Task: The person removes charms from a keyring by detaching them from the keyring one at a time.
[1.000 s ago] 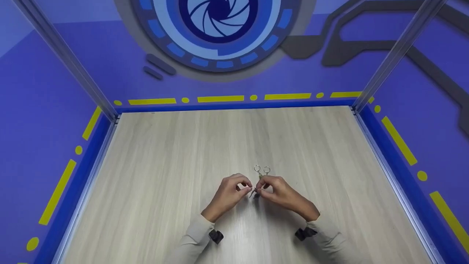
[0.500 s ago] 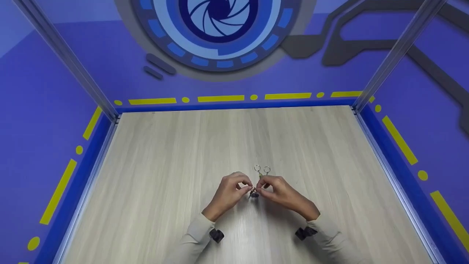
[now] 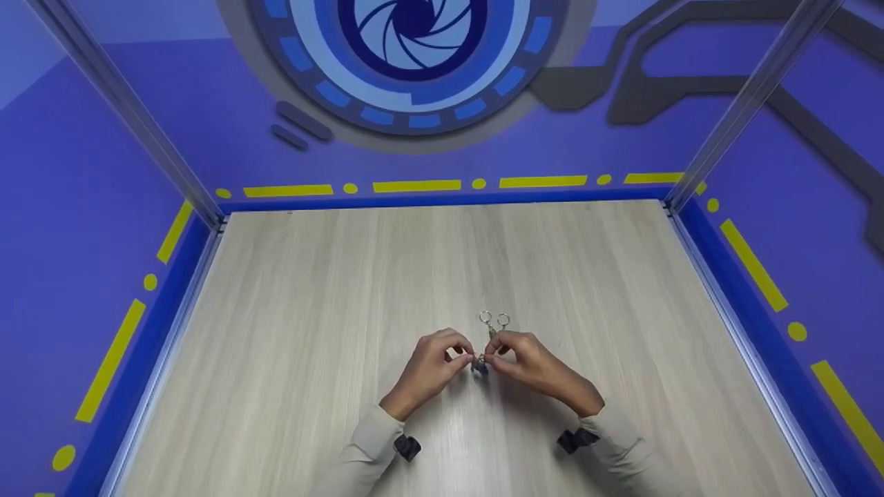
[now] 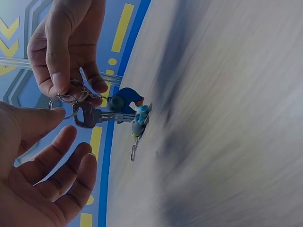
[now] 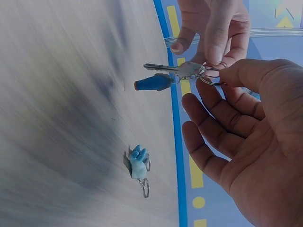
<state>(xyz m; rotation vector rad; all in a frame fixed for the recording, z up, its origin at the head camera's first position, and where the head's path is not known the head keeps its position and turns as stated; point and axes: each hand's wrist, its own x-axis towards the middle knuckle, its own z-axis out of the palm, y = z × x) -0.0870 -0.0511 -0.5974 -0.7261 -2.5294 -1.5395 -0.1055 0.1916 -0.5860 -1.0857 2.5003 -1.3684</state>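
Note:
My left hand (image 3: pixel 431 362) and right hand (image 3: pixel 528 360) meet low over the table, fingertips nearly touching. Each pinches a metal split ring (image 5: pixel 211 84) between thumb and finger; whether it is one ring or two linked ones I cannot tell. A metal key (image 4: pixel 86 116) dangles from the rings, its blade pointing at the table. Beside it hangs a dark blue figure charm (image 5: pixel 152 83) with an orange tip, on a short chain. In the right wrist view the remaining fingers of my right hand spread loosely. Fingertips partly hide the rings.
Just beyond my hands, a light blue figure keychain (image 5: pixel 138 166) lies on the table, with a grey-and-yellow one (image 4: pixel 138 127) against it. Their rings (image 3: pixel 485 317) point away from me. Blue panels with yellow marks (image 3: pixel 414 186) wall the wooden table (image 3: pixel 311 290) at back and sides.
The hanging key and blue charm have swung and turned below my fingertips. My left fingertips shift slightly; both arms otherwise keep their place, and the keychains on the table stay put.

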